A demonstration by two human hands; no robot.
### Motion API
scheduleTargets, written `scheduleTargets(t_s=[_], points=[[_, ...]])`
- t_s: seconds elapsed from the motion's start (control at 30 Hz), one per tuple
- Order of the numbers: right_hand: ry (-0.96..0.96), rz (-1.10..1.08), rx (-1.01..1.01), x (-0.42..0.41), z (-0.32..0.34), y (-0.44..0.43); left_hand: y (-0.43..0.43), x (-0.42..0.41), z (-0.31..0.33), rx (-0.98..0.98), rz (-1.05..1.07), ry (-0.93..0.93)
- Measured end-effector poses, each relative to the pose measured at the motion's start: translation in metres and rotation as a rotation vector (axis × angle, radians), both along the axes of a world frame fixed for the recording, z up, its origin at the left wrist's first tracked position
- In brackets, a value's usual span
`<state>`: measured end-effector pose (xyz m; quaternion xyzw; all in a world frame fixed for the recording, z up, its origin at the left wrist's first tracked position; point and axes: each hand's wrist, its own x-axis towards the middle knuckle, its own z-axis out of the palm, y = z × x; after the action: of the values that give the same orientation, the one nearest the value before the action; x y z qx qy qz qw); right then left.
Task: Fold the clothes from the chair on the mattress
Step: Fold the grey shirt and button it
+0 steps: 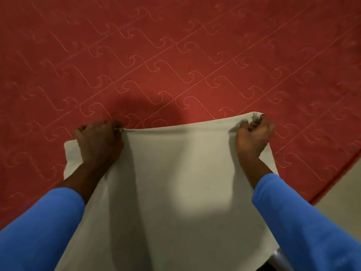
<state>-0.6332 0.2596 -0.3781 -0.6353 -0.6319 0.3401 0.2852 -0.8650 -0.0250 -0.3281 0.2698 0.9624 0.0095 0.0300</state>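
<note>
A pale cloth [175, 182] is held stretched over the near part of the red quilted mattress [175, 55], its lower portion hanging toward the camera. The far edge is gripped at one corner by the left hand [98, 141], fingers curled tightly round the fabric. The opposite corner is bunched in the right hand [253, 133], likewise closed on it. Blue sleeves [35, 227] are seen on both forearms. No containers are visible.
</note>
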Motion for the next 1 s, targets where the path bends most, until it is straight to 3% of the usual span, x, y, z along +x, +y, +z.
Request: scheduleTargets(t_s=[0.23, 0.4, 0.53, 0.73, 0.87, 1.0], points=[[0.035, -0.194, 0.096, -0.010, -0.019, 0.026, 0.005, -0.008, -0.026, 0.073, 0.029, -0.043], [-0.042, -0.129, 0.286, -0.022, -0.025, 0.026, 0.012, -0.006, -0.041, 0.146, 0.023, 0.053], [-0.035, -0.137, 0.319, -0.024, -0.022, 0.024, 0.006, -0.006, -0.048, 0.149, 0.013, 0.067], [-0.053, -0.196, -0.027, -0.015, 0.012, 0.061, -0.006, -0.018, -0.031, 0.164, -0.144, -0.101], [0.004, -0.141, -0.372, -0.021, 0.024, 0.062, -0.004, -0.023, -0.023, 0.113, -0.276, -0.031], [0.104, -0.125, -0.453, -0.024, 0.035, 0.047, 0.005, -0.022, -0.020, 0.130, -0.318, -0.013]])
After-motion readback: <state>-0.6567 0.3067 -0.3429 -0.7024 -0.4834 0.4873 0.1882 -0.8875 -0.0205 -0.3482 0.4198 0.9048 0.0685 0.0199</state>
